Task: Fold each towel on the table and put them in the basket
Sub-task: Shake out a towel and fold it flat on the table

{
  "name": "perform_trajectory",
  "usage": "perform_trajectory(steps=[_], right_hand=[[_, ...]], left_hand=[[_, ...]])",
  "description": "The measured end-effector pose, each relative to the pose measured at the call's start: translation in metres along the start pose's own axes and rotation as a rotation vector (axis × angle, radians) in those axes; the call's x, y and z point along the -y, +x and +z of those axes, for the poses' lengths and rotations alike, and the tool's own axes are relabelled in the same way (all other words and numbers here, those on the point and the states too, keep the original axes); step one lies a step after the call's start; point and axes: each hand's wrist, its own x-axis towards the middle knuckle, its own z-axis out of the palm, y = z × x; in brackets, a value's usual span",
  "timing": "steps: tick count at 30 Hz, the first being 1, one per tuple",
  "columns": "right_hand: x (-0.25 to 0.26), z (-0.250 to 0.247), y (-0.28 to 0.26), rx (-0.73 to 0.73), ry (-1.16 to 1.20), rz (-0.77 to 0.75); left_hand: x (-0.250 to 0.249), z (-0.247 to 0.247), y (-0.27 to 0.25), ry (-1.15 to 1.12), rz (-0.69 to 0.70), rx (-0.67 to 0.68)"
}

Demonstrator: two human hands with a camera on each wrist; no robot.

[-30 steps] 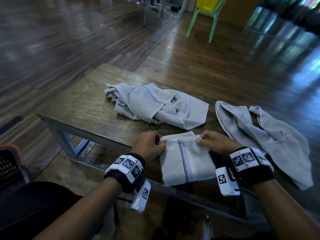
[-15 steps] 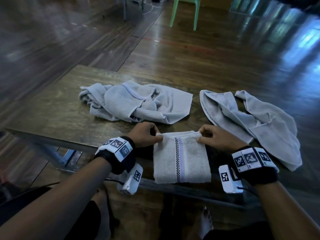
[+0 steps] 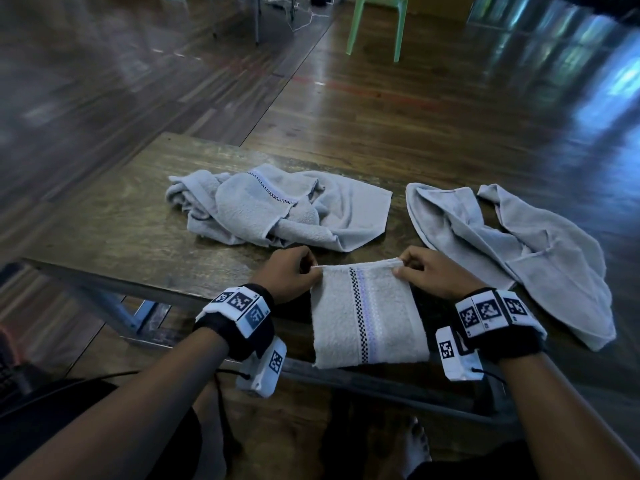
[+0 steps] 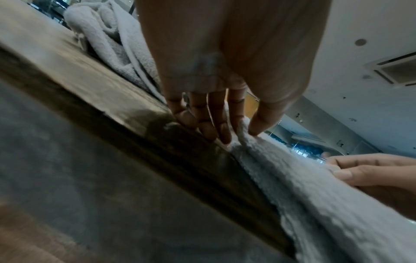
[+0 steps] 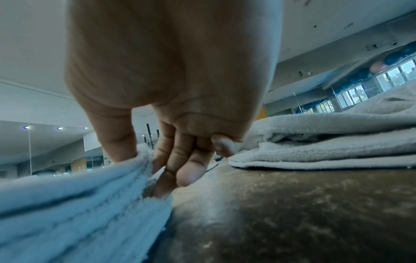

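You've got the folded towel pinched at its two far corners, left hand on one and right hand on the other, thumb against fingers on both. It sits at the near edge of the bench with the lower part hanging off toward your lap. That overhang is the risky bit, I'd say: let go of one corner and the weight could drag the whole thing off onto the floor, or the layers slide and the fold opens up. Terry cloth is floppy, so lifting it by the corners alone will probably make it sag and come undone; get a hand under it first. Two more towels wait crumpled behind, one to the left and one to the right, that one draped over the bench edge, so watch it doesn't slip off too. No basket clearly in view, so check where it is before you swing. Bench is worn dark wood; around it, glossy plank floor and a green chair further back.
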Motion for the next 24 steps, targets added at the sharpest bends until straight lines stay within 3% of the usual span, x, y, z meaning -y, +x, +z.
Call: perform_trajectory(steps=[8,17,24], right_hand=[[-0.001,0.004,0.003,0.029,-0.081,0.074],[-0.003,0.013,0.006,-0.124,-0.202,-0.172],[-0.002,0.013,0.008,-0.138,-0.229,-0.208]], left_hand=[[-0.001,0.009,0.009,0.071,-0.046,-0.031],[-0.012,0.013,0.011,0.161,0.16,-0.094],[-0.016,0.012,0.011,0.193,0.115,-0.05]])
